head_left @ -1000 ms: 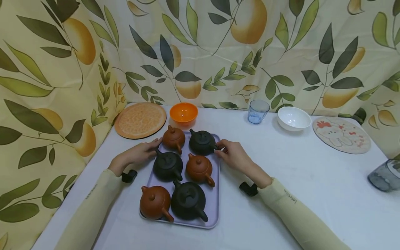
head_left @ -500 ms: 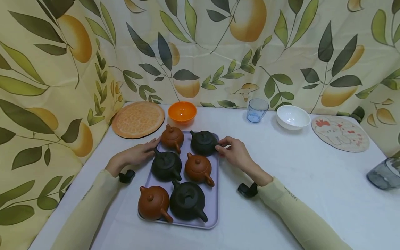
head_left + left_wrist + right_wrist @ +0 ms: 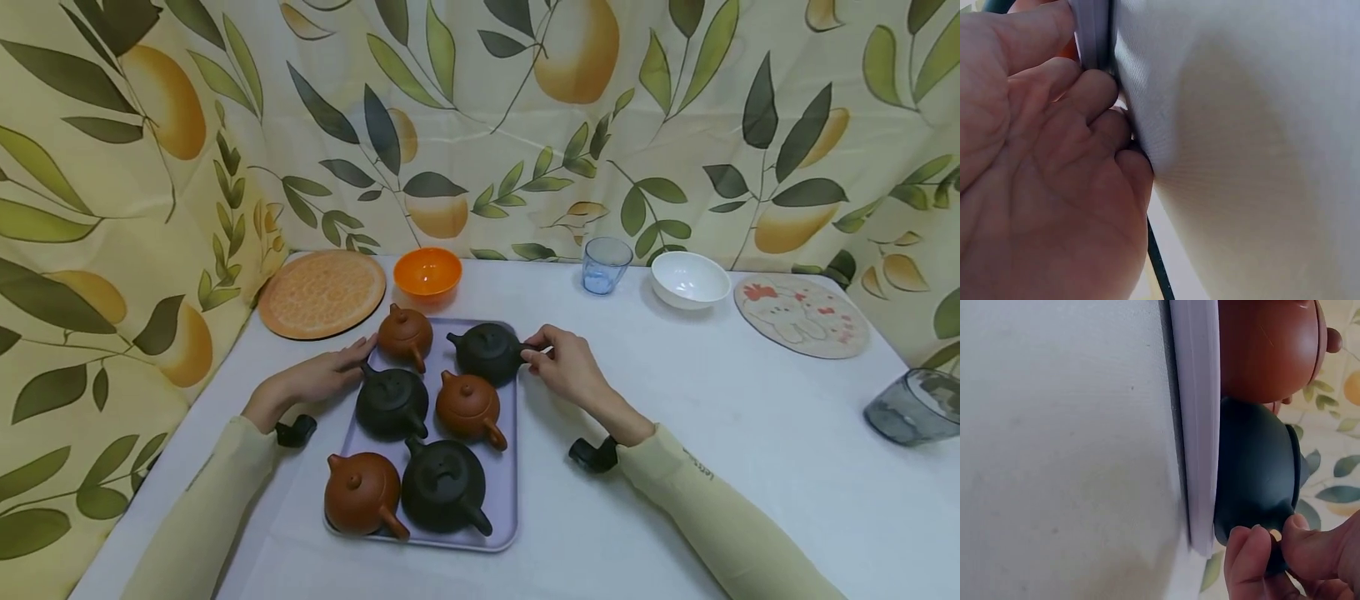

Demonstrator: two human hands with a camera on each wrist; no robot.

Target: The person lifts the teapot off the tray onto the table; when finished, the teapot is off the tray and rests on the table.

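In the head view, three dark teapots and three reddish-brown ones crowd a lilac tray (image 3: 506, 467). My right hand (image 3: 564, 364) pinches the handle of the back-right dark teapot (image 3: 487, 353) between thumb and fingers. That teapot's spout points left and its handle right; the right wrist view shows its body (image 3: 1257, 469) at the tray's edge. At the tray's left side, my left hand (image 3: 318, 383) grips the rim (image 3: 1092, 34) with bent fingers, beside a brown teapot (image 3: 405, 332) and a dark teapot (image 3: 392, 402). A brown teapot (image 3: 468, 405) sits just in front of the held one.
Behind the tray stand an orange bowl (image 3: 427, 273) and a round orange mat (image 3: 322, 293). Farther right are a blue glass (image 3: 604, 265), a white bowl (image 3: 690, 280), a patterned mat (image 3: 801, 317) and a grey glass (image 3: 911, 407). A fruit-print cloth (image 3: 525, 150) hangs behind.
My right hand has turned the back-right dark teapot, its spout swinging toward the front-left and its handle toward the back. The left hand stays at the tray; the head view has shifted slightly.
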